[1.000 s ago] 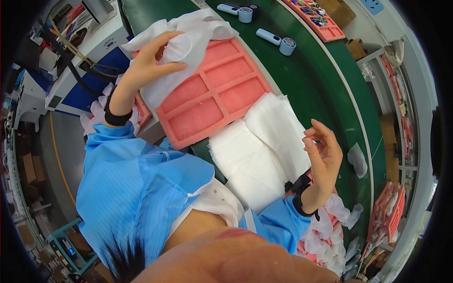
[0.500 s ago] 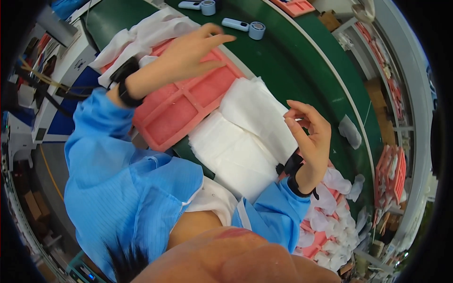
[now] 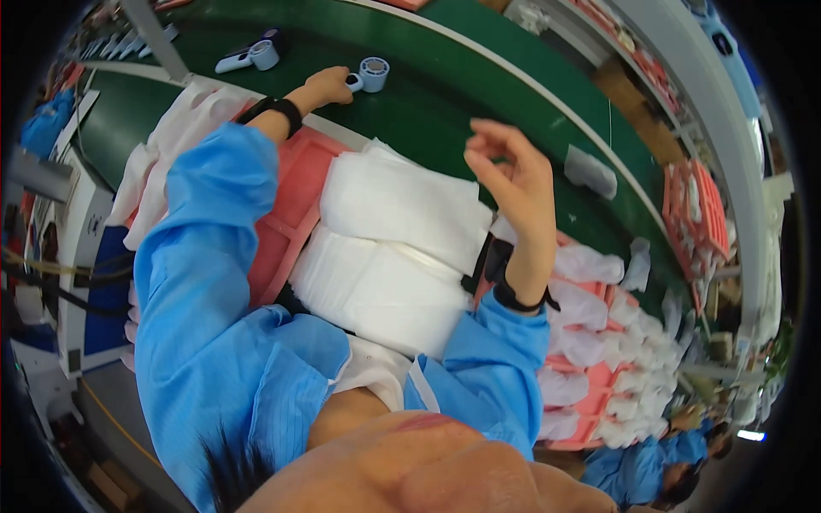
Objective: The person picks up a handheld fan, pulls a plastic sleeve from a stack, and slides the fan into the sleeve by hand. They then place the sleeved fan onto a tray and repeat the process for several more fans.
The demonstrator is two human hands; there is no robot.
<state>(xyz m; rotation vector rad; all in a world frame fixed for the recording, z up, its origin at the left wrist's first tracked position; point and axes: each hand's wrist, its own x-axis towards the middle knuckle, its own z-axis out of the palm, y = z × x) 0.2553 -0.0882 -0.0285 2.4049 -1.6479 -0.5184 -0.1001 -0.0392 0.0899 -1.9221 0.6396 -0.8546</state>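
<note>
1. Left hand (image 3: 327, 85) reaches far out over the green belt (image 3: 479, 94), its fingers curled on a small round-headed white device (image 3: 369, 73); it looks grasped, not yet lifted.
2. Right hand (image 3: 513, 175) hangs raised over the belt, thumb and forefinger pinched together, holding nothing I can make out.
3. White pads (image 3: 389, 248) lie stacked before the body, partly covering a pink tray (image 3: 286, 214) whose visible pockets look empty.
4. Judging by this, filling has barely begun: a second like device (image 3: 253, 56) waits further up the belt.
5. Right of the tabletop, trays of bagged pieces (image 3: 599, 342) sit stacked.
</note>
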